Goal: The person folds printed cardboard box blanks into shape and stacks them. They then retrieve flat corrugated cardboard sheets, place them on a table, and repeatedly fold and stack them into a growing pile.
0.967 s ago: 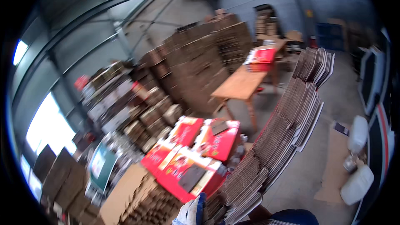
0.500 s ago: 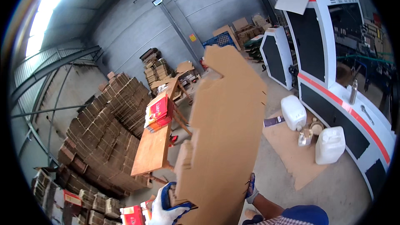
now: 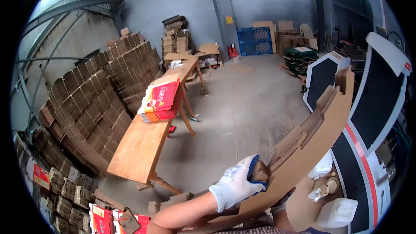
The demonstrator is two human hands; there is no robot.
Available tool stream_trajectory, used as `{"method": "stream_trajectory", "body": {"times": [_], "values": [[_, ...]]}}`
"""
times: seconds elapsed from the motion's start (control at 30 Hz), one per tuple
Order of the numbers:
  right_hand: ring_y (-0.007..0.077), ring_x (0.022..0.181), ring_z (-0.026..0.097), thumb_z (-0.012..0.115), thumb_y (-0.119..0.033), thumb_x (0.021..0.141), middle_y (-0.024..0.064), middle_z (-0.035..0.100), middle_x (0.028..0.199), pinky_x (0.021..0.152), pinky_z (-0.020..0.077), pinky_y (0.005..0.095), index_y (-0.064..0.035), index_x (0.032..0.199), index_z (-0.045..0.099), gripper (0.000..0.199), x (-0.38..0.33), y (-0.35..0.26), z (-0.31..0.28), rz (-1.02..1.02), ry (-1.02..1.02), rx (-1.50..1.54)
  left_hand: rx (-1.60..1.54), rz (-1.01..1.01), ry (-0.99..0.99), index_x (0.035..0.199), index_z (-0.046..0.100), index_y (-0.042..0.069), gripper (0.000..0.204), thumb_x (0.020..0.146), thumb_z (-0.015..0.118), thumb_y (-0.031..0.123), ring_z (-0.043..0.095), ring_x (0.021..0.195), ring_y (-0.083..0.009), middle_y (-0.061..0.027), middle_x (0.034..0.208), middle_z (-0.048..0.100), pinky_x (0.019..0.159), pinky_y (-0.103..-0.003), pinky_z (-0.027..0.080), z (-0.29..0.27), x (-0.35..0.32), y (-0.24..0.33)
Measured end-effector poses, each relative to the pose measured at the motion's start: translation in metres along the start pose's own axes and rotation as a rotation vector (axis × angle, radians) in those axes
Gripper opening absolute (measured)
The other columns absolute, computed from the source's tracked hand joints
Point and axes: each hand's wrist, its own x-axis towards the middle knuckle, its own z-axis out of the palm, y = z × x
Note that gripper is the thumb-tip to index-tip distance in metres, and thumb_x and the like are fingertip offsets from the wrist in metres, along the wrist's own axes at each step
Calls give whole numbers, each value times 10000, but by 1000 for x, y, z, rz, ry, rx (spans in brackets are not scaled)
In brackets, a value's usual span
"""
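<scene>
Brown cardboard fills the far left of my view: tall stacks of flattened boxes [image 3: 99, 91], well away from my left grip. Nearer, still to its left, stands a long wooden counter [image 3: 138, 147] carrying a pile of red printed cartons [image 3: 161, 99] at about its middle. Below and left of the grip, more red cartons [image 3: 104, 220] lie down by the floor.

My left grip [image 3: 236, 184], in a white glove with blue on the fingers, is closed over the near edge of a bundle of flat cardboard sheets [image 3: 312, 147], fingers wrapped over the top of the stack. The bundle runs up and to the right from that grip, tilted, its far end high beside the machine.

My right grip [image 3: 281, 203] sits under the bundle, just right of the left one; only a dark-gloved sliver shows, so I cannot tell how it is closed.

Right of both grips stands a white machine with dark panels and a red stripe [image 3: 372, 117], and white plastic jugs [image 3: 338, 212] rest on the floor at its foot.
</scene>
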Motion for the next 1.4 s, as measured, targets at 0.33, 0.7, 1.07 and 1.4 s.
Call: {"method": "stream_trajectory", "body": {"times": [0.33, 0.7, 1.07, 1.4], "values": [[302, 1280, 458, 378, -720, 939, 80, 470, 1436, 1089, 363, 494, -118, 1445, 415, 788, 268, 156, -107, 317, 136, -713, -70, -88, -68, 1403, 418, -13, 823, 749, 795, 316, 550, 1215, -401, -248, 1321, 551, 1023, -407, 453, -47, 272, -109], [299, 1253, 481, 389, -717, 935, 72, 498, 1405, 1066, 375, 516, -132, 1416, 442, 760, 526, 325, -270, 303, 164, -791, -112, 4, -105, 1419, 351, -57, 791, 807, 679, 322, 503, 1235, -442, -303, 1331, 494, 1049, -419, 414, -78, 580, -314], [296, 1226, 504, 400, -715, 932, 64, 527, 1373, 1043, 386, 537, -145, 1387, 469, 732, 809, 511, -436, 351, 177, -828, -124, 84, -258, 1344, 405, -69, 684, 796, 652, 255, 528, 1189, -446, -304, 1277, 520, 1016, -432, 430, -156, 922, -483], [293, 1201, 525, 411, -712, 929, 56, 553, 1344, 1021, 397, 557, -157, 1361, 494, 707, 1011, 756, -587, 540, 164, -794, -4, -31, -153, 1240, 461, -48, 606, 775, 685, 270, 559, 1128, -451, -288, 1193, 574, 967, -451, 453, -291, 1152, -655]]}}
